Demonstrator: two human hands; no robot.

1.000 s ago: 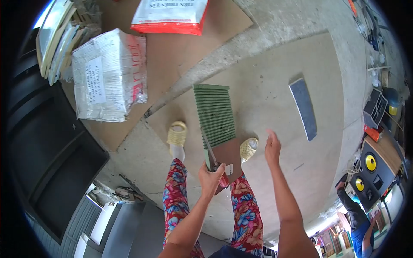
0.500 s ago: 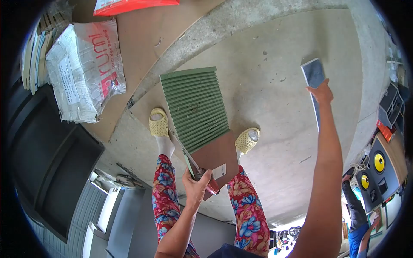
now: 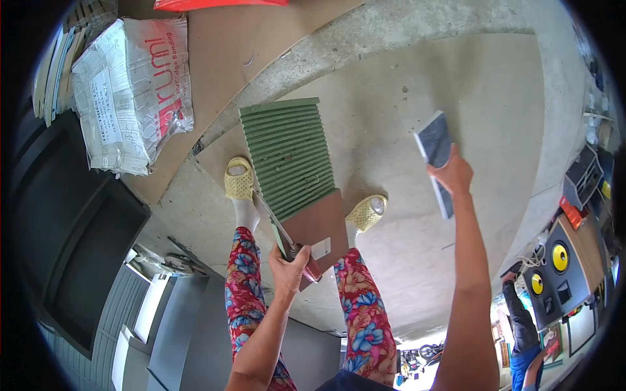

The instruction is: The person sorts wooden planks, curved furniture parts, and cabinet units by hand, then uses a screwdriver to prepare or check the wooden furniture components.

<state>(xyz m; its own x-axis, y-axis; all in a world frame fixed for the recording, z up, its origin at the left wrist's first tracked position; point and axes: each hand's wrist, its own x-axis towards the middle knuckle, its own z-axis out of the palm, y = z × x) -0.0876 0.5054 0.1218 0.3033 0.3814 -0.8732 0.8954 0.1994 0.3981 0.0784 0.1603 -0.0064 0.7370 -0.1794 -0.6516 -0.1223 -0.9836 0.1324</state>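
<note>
My left hand [image 3: 285, 268] is closed round the lower edge of a green ridged panel sample [image 3: 287, 159] and a flat brown board [image 3: 326, 218] with a small white label. The same grip takes in a screwdriver [image 3: 313, 268] with a red handle, its long shaft lying along the panel's left edge. Out to the right, my right hand [image 3: 454, 174] is wrapped round the side of a narrow dark grey, marbled slab [image 3: 435, 140] with a pale edge. That slab is held above the floor, apart from the panel.
A battered white carton [image 3: 130, 98] stands on brown sheet board [image 3: 222, 52] at upper left. Black moulded panels [image 3: 85, 228] lie below it. A speaker with yellow cones [image 3: 559, 257] and another person's arm [image 3: 518, 306] are at right. My slippered feet [image 3: 366, 213] are on the floor.
My right hand has moved left with the marbled slab, bringing it closer to the green panel. My left hand's load has shifted slightly left in the view.
</note>
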